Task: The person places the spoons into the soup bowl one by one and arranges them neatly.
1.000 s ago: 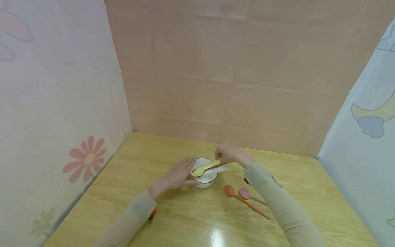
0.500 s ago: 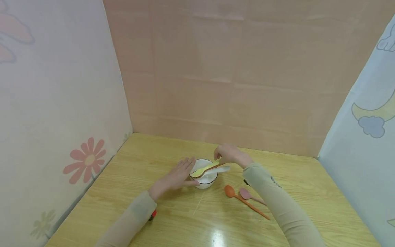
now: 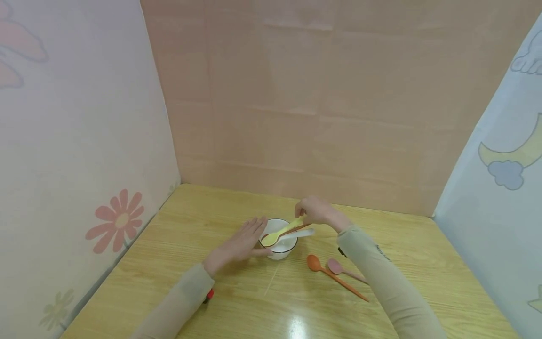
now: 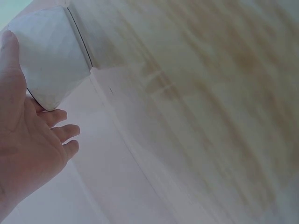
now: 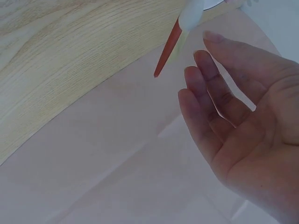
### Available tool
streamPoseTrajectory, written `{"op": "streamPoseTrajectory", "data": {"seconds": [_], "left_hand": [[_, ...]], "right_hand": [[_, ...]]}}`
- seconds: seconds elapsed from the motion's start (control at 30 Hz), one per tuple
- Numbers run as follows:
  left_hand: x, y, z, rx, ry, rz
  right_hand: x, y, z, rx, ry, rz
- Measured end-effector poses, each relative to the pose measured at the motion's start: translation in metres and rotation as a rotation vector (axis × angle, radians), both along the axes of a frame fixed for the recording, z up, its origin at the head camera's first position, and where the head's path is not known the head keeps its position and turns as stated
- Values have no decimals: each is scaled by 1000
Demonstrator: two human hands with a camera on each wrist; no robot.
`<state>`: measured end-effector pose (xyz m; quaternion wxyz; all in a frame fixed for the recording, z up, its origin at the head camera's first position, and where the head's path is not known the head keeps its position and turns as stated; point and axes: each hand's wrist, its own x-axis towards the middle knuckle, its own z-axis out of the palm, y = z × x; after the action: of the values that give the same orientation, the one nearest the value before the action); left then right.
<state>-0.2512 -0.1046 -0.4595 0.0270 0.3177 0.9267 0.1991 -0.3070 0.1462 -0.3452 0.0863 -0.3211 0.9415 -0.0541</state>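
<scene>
While the left hand (image 3: 239, 245) stays flat against the small white dark-rimmed bowl (image 3: 279, 241), the yellow-green plastic spoon (image 3: 280, 232) is kept pinched by the right hand (image 3: 313, 210); little changed, spoon still resting across the bowl beneath those fingers.

Soft, even light; an overhead glare spot shines on the glossy pale wooden table (image 3: 296, 325), shadows stay faint, and both wrist views look hazy
</scene>
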Motion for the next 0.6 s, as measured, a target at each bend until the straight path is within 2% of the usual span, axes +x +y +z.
{"op": "streamPoseTrajectory", "data": {"seconds": [0.4, 0.6], "left_hand": [[3, 0, 3, 1, 4, -6], [3, 2, 5, 7, 0, -5]], "right_hand": [[6, 24, 4, -123, 21, 45], [8, 37, 6, -169, -3, 24]]}}
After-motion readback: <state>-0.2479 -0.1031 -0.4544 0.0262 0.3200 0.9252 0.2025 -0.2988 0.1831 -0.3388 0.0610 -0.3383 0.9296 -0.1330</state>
